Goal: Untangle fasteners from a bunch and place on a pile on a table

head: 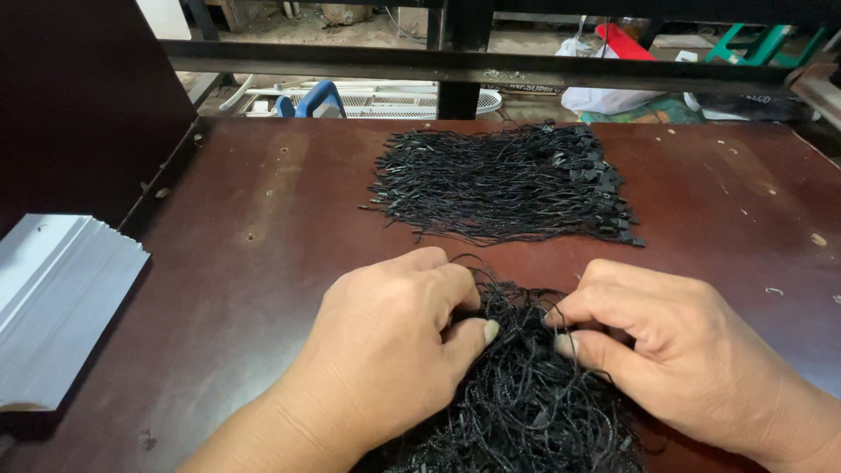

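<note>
Pinching strands, the left hand (385, 350) and right hand (674, 346) close on the tangled black cord heap (526, 403) on the dark brown counter (263, 219); beyond this heap, a straightened black cord bundle (504, 184) lies finished.

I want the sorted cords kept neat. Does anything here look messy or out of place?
The far bundle of black cords lies combed straight. The near pile under the left hand and right hand is tangled. Pale crumbs dot the table.
</note>
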